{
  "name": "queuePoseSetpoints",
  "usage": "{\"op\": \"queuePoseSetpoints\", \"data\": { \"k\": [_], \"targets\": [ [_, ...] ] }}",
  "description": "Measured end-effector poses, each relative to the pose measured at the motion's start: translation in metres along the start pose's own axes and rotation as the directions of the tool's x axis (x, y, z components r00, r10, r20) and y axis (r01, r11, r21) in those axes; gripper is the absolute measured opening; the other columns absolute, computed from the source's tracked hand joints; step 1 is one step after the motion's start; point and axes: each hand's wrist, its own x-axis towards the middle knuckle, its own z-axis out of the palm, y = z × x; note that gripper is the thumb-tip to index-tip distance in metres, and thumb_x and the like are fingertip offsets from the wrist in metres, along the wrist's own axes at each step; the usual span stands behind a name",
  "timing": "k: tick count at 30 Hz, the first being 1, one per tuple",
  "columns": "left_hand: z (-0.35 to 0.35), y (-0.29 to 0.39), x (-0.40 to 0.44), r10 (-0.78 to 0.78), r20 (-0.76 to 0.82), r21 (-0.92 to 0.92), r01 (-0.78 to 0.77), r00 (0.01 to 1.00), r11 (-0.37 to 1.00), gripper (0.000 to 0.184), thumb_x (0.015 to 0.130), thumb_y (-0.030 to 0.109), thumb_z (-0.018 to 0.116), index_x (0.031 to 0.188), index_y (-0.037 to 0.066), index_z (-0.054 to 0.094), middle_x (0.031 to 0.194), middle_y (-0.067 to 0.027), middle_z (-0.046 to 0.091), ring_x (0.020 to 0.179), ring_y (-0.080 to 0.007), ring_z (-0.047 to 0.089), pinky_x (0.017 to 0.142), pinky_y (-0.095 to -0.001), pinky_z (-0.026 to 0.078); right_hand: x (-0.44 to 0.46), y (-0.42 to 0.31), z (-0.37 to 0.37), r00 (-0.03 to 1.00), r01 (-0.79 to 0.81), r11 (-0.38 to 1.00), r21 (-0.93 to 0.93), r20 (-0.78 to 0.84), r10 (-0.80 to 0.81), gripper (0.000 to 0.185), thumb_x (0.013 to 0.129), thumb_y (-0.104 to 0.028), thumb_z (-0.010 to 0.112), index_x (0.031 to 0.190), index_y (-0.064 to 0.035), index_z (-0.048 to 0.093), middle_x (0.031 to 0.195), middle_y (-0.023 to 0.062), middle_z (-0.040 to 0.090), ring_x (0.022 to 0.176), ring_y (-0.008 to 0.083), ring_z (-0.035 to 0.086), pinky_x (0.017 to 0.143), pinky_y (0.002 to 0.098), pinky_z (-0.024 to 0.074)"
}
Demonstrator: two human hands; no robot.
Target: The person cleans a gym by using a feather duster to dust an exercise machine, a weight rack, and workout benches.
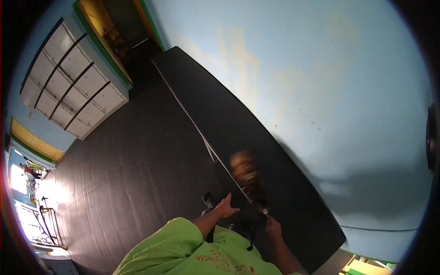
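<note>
My right hand (273, 228) is wrapped round the dark handle of what looks like a brown feather duster (244, 168), smeared by motion. Its brown head is over the long black surface (220, 105) beside the wall, close to the pale edge line; whether it touches I cannot tell. To the left, my left hand (225, 208) is held out in front of my body with fingers apart and nothing in it. A loose pale strip (210, 151) hangs off the edge line, ahead of both hands.
A light blue wall (321, 82) with worn patches rises along the right. Dark textured flooring (133, 151) spreads to the left. White lockers (75, 78) stand by an open doorway (126, 27). Metal frames (50, 224) and a distant person (31, 170) are at far left.
</note>
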Motion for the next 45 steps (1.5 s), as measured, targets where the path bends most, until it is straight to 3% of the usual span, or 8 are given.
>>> {"op": "queuePoseSetpoints", "data": {
  "k": [10,15,18,24,30,33,39,45],
  "targets": [
    [-0.082,-0.059,0.027,0.043,-0.032,-0.054,-0.044,0.999,0.998,0.109,0.078,0.052,0.067,0.150,0.010,-0.002,0.145,-0.0248,0.030,0.131,-0.0381,0.038,0.107,-0.0434,0.036,0.057,-0.088,0.019,0.993,-0.116,0.988,-0.104,0.028,0.119,0.026,0.090,-0.013,0.048,0.112,-0.0026,0.058,0.090,0.0262,0.063,0.083,0.0478,0.058,0.071,0.0514,0.0443],
    [-0.135,-0.079,0.038,0.044,-0.056,-0.077,-0.048,0.997,0.996,0.109,0.078,0.051,0.067,0.150,0.011,-0.004,0.145,-0.0242,0.030,0.131,-0.0378,0.038,0.106,-0.0431,0.037,0.077,-0.094,0.065,0.873,-0.281,0.960,0.009,-0.414,0.259,0.029,0.091,-0.016,0.047,0.117,-0.0084,0.057,0.095,0.0257,0.064,0.091,0.0472,0.059,0.075,0.0526,0.0453],
    [-0.167,-0.089,0.049,0.047,-0.040,-0.018,-0.048,0.998,0.999,0.109,0.078,0.050,0.067,0.150,0.012,-0.005,0.145,-0.0244,0.030,0.131,-0.0379,0.038,0.106,-0.0427,0.037,0.077,-0.114,0.058,0.985,-0.169,0.984,-0.053,-0.052,0.166,0.028,0.090,-0.013,0.048,0.116,-0.0067,0.058,0.096,0.0257,0.063,0.090,0.0470,0.059,0.075,0.0520,0.0458],
    [-0.199,-0.099,0.065,0.095,-0.057,0.022,-0.094,0.994,0.995,0.110,0.078,0.050,0.068,0.150,0.012,-0.005,0.145,-0.0248,0.030,0.131,-0.0383,0.038,0.107,-0.0421,0.035,0.099,-0.135,0.092,0.854,-0.298,0.950,0.092,-0.420,0.308,0.024,0.089,-0.014,0.051,0.109,-0.0051,0.061,0.096,0.0254,0.063,0.090,0.0455,0.059,0.075,0.0506,0.0469],
    [-0.213,-0.083,0.075,0.131,-0.040,-0.002,-0.131,0.991,0.991,0.110,0.077,0.050,0.069,0.150,0.012,-0.004,0.145,-0.0250,0.030,0.131,-0.0385,0.038,0.108,-0.0428,0.035,0.118,-0.170,0.089,0.989,-0.143,0.988,-0.055,-0.035,0.141,0.026,0.089,-0.013,0.052,0.111,-0.0036,0.061,0.093,0.0239,0.064,0.088,0.0428,0.062,0.074,0.0451,0.0491],
    [-0.217,-0.077,0.080,0.137,-0.057,-0.026,-0.139,0.989,0.990,0.109,0.077,0.050,0.069,0.150,0.012,-0.002,0.145,-0.0249,0.031,0.131,-0.0386,0.038,0.107,-0.0432,0.035,0.137,-0.159,0.114,0.897,-0.204,0.975,0.092,-0.382,0.223,0.024,0.089,-0.014,0.053,0.110,-0.0034,0.061,0.092,0.0235,0.064,0.088,0.0424,0.062,0.074,0.0454,0.0491],
    [-0.244,-0.081,0.102,0.101,-0.037,0.004,-0.101,0.994,0.995,0.110,0.075,0.052,0.069,0.151,0.012,-0.001,0.146,-0.0242,0.029,0.131,-0.0377,0.038,0.108,-0.0433,0.035,0.164,-0.183,0.093,0.997,-0.082,0.996,-0.038,0.004,0.082,0.023,0.089,-0.014,0.053,0.107,-0.0024,0.061,0.083,0.0221,0.064,0.078,0.0418,0.063,0.068,0.0463,0.0488],
    [-0.286,-0.065,0.124,0.091,-0.062,-0.001,-0.091,0.994,0.996,0.111,0.075,0.053,0.070,0.150,0.011,0.001,0.147,-0.0241,0.027,0.132,-0.0377,0.036,0.108,-0.0429,0.035,0.214,-0.194,0.096,0.944,-0.241,0.967,0.084,-0.210,0.253,0.024,0.089,-0.017,0.054,0.107,-0.0034,0.061,0.084,0.0218,0.064,0.079,0.0419,0.062,0.066,0.0461,0.0490]
  ]
}}
